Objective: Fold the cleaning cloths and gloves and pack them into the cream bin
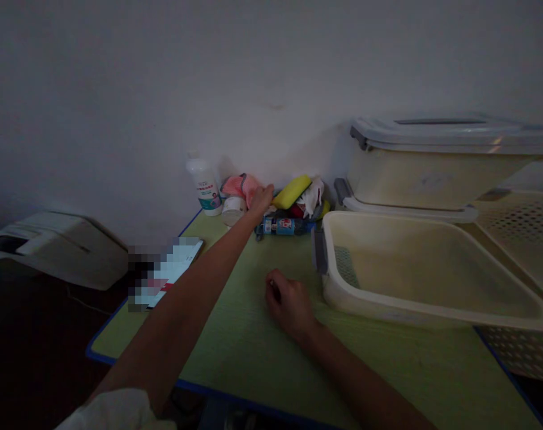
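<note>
My left hand [261, 200] stretches to the pile of things by the wall. Its fingers are drawn together beside the left end of a yellow object [293, 191], perhaps a sponge or cloth; what they hold, if anything, is hidden. Just behind that hand lies a pink cloth [240, 185] with a grey edge. A white round container [234, 210] stands to its left, and a bottle with a blue label [278, 226] lies on its side in front of the pile. My right hand [292, 301] rests on the green table [235, 334], fingers curled closed with nothing visible in them.
A white bottle [205, 185] stands at the table's back left, near a phone [175, 272]. On the right is an uncovered cream bin [432, 310], with a lidded bin [415, 173] behind it. Crumpled white material [314, 196] lies in the pile.
</note>
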{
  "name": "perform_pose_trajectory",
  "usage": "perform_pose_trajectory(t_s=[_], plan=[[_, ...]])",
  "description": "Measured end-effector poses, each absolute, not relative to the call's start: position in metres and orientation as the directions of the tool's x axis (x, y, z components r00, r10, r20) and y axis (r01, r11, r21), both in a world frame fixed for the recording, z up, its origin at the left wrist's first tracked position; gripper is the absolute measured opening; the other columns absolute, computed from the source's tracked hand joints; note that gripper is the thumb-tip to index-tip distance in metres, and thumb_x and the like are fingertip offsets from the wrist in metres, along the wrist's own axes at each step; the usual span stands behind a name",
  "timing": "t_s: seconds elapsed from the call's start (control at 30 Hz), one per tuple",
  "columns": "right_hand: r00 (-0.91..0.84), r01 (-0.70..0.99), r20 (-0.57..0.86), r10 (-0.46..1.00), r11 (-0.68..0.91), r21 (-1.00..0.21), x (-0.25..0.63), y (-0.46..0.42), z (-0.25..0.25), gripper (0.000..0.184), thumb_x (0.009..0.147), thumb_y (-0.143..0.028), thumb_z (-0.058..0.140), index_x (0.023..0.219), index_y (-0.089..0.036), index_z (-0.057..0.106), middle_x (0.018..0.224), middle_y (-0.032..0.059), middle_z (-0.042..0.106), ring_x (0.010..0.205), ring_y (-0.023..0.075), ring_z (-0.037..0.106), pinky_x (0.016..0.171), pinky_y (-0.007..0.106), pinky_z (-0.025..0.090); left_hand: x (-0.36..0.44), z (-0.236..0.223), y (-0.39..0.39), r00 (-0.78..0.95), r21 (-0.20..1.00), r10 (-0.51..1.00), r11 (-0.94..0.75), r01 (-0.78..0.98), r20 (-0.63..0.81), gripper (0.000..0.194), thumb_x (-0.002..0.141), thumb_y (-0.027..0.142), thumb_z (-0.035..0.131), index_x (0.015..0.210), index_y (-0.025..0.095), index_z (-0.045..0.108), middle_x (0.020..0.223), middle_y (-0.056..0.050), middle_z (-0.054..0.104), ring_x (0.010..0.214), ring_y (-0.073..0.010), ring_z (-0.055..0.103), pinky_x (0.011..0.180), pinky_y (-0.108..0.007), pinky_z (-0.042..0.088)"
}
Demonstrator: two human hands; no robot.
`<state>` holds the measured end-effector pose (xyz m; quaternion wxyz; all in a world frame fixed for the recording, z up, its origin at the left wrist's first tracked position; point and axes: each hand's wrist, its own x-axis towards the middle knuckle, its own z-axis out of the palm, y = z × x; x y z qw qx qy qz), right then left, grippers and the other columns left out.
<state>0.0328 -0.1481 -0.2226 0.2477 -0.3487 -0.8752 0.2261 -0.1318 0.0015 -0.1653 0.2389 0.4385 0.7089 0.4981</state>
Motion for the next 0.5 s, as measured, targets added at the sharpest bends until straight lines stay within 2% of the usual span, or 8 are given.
perform_pose_trajectory(t_s=[0.07, 0.17, 0.33, 0.43, 0.5], plan=[[-0.646, 0.504, 0.264, 0.716, 0.66, -0.557, 0.033, -0.148, -0.222, 0.016, 0.079, -0.01, 0.043, 0.083, -0.019, 0.056, 0.06, -0.0001, 0.06, 0.051, 0.0125, 0.052, 0.05, 0.022, 0.028, -0.127, -0.165, 0.004, -0.473, 0.91, 0.876, 0.122, 0.397, 0.089, 0.024, 0.085, 0.031, 0.041, 0.09, 0.012, 0.054, 0.091, -0.012, 0.062, 0.088, -0.0232, 0.061, 0.073, -0.033, 0.047], [-0.661, 0.512, 0.24, 0.711, 0.661, -0.549, 0.033, -0.148, -0.221, 0.017, 0.078, -0.01, 0.044, 0.084, -0.018, 0.057, 0.062, 0.0005, 0.063, 0.053, 0.0127, 0.054, 0.051, 0.021, 0.029, -0.119, -0.17, 0.005, -0.405, 0.897, 0.909, 0.09, 0.432, 0.103, 0.029, 0.079, 0.032, 0.053, 0.097, 0.01, 0.055, 0.1, -0.014, 0.062, 0.093, -0.0236, 0.06, 0.075, -0.032, 0.047], [-0.675, 0.524, 0.214, 0.706, 0.663, -0.535, 0.033, -0.147, -0.221, 0.016, 0.079, -0.011, 0.045, 0.086, -0.019, 0.058, 0.066, 0.0014, 0.065, 0.057, 0.0136, 0.057, 0.052, 0.022, 0.03, -0.106, -0.175, 0.0, -0.256, 0.883, 0.96, 0.019, 0.468, 0.115, 0.056, 0.066, 0.032, 0.071, 0.114, 0.011, 0.051, 0.108, -0.014, 0.062, 0.091, -0.0219, 0.061, 0.075, -0.031, 0.049], [-0.682, 0.526, 0.207, 0.702, 0.667, -0.528, 0.033, -0.148, -0.221, 0.017, 0.08, -0.011, 0.045, 0.087, -0.018, 0.058, 0.067, 0.0019, 0.066, 0.058, 0.0141, 0.057, 0.052, 0.022, 0.029, -0.101, -0.174, -0.002, -0.168, 0.87, 0.978, -0.028, 0.493, 0.127, 0.062, 0.056, 0.024, 0.078, 0.111, 0.012, 0.053, 0.109, -0.012, 0.063, 0.09, -0.021, 0.062, 0.075, -0.029, 0.05], [-0.688, 0.525, 0.201, 0.698, 0.669, -0.527, 0.033, -0.148, -0.221, 0.017, 0.08, -0.011, 0.045, 0.088, -0.018, 0.058, 0.067, 0.0018, 0.066, 0.057, 0.0139, 0.057, 0.052, 0.022, 0.03, -0.1, -0.173, -0.003, -0.156, 0.859, 0.977, -0.044, 0.509, 0.142, 0.062, 0.054, 0.022, 0.078, 0.109, 0.012, 0.054, 0.109, -0.011, 0.063, 0.092, -0.0216, 0.062, 0.077, -0.03, 0.049]])
